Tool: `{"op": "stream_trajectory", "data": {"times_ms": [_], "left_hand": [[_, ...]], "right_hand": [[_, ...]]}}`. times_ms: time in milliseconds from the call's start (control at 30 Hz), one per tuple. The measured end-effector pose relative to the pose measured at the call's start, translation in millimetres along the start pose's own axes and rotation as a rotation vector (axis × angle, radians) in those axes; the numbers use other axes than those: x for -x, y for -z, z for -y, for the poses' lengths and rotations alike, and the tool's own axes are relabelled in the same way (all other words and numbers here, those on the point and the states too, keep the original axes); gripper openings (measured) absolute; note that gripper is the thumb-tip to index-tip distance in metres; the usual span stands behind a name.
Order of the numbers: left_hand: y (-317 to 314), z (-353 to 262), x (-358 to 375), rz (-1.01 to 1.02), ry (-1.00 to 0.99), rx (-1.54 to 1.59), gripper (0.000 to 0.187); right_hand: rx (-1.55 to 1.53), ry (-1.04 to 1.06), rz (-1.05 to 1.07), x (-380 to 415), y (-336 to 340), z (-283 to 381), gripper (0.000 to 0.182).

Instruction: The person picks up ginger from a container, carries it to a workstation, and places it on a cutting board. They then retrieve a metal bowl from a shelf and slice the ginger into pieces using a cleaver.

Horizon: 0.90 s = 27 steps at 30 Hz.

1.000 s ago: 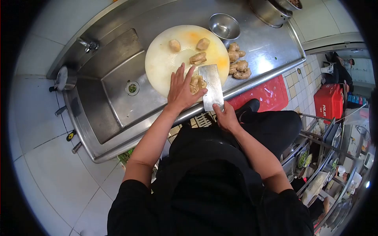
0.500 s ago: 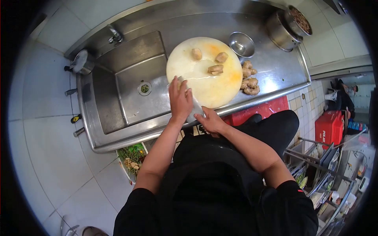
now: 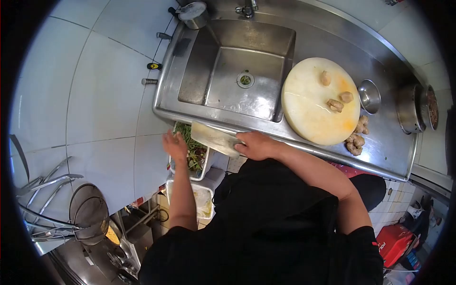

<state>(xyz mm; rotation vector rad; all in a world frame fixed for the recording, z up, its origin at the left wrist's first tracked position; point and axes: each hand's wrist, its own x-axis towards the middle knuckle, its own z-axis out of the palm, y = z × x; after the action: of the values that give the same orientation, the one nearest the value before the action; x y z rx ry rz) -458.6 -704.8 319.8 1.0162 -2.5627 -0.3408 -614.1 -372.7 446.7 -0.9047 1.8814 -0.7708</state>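
Note:
My right hand (image 3: 259, 145) grips a cleaver (image 3: 213, 138) at the sink's front edge, its broad blade pointing left over a white bin of green scraps (image 3: 193, 151). Above the bin's left side is my left hand (image 3: 176, 147), fingers apart, separate from the blade; I make out nothing in it. On the round white cutting board (image 3: 304, 118) lie three pieces of ginger, one piece (image 3: 335, 105) nearest me. Two knobbly ginger roots (image 3: 355, 144) rest on the steel counter right of the board.
The steel sink (image 3: 232, 99) lies left of the board. A metal bowl (image 3: 369, 97) and a steel pot (image 3: 409, 109) stand to the right. Below the scrap bin is another white container (image 3: 203, 199). Knife handles (image 3: 154, 66) stick out at the sink's left edge.
The view has swung left. Both hands have moved from the board's front edge to the scrap bin. My left hand has come away from the cleaver; my right still holds it.

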Motion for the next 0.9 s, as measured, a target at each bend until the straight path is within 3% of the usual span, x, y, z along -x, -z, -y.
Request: {"op": "stream_trajectory", "data": {"times_ms": [67,133,200,233,267,333,367,400,467,500,533,567,600,633,733,800,833,900], "left_hand": [[-4.0,13.2,0.7,0.001,0.327,-0.23,0.06],[-6.2,41.5,-14.8,-0.112,0.148,-0.136,0.066],[1.8,17.8,-29.9,-0.14,0.048,-0.009,0.062],[3.6,-6.1,-40.8,-0.201,-0.037,0.114,0.058],[-0.5,-30.4,-47.0,-0.183,-0.047,0.141,0.058],[-14.0,-86.7,-58.6,-0.058,-0.082,0.512,0.045],[-21.1,-120.3,-61.0,0.098,-0.032,0.622,0.04],[-30.4,-155.9,-58.1,0.26,0.016,0.722,0.036],[-67.0,-224.8,-41.3,0.379,-0.223,1.03,0.035],[-50.2,-284.9,-20.9,0.457,-0.324,0.878,0.037],[-62.6,-321.4,-2.2,0.425,-0.575,0.907,0.039],[-36.9,-366.1,13.3,0.505,-0.737,0.737,0.04],[-44.3,-395.7,30.4,0.64,-0.815,0.777,0.044],[-52.6,-423.4,43.2,0.777,-0.893,0.811,0.047],[-73.8,-487.0,66.9,0.828,-1.126,0.722,0.053],[-98.3,-508.9,73.7,0.857,-1.365,0.487,0.058],[-105.5,-512.7,74.9,0.87,-1.404,0.477,0.058],[-105.1,-522.3,69.7,0.991,-1.297,0.451,0.06]], "right_hand": [[-0.052,0.048,-0.21,20.3,5.0,-27.0,0.035],[-0.115,-0.074,-0.28,60.7,30.0,-38.7,0.036],[-0.212,-0.011,-0.563,101.7,31.5,-80.7,0.035],[-0.459,-0.417,-0.511,143.0,63.9,-34.9,0.029],[-0.609,-0.402,-0.638,163.1,55.3,-67.5,0.024],[-0.697,-0.412,-0.938,207.9,53.7,-91.9,0.019],[-0.638,-0.526,-1.041,229.2,53.1,-100.6,0.02],[-0.678,-0.496,-1.128,249.2,50.3,-108.8,0.02],[-0.726,-0.473,-1.25,281.9,41.4,-117.2,0.02],[-0.762,-0.49,-1.323,295.1,36.1,-117.7,0.02],[-0.799,-0.505,-1.394,305.3,30.6,-118.0,0.019],[-0.808,-0.51,-1.426,311.9,23.7,-120.5,0.019],[-0.838,-0.489,-1.481,316.3,15.4,-124.7,0.019],[-0.868,-0.466,-1.536,320.6,8.2,-127.3,0.018],[-0.925,-0.486,-1.61,323.8,-0.6,-116.5,0.017],[-0.981,-0.479,-1.655,325.8,-9.1,-112.2,0.017],[-1.003,-0.481,-1.688,327.4,-14.3,-110.9,0.017],[-0.986,-0.475,-1.706,330.0,-23.2,-106.1,0.017]]}}
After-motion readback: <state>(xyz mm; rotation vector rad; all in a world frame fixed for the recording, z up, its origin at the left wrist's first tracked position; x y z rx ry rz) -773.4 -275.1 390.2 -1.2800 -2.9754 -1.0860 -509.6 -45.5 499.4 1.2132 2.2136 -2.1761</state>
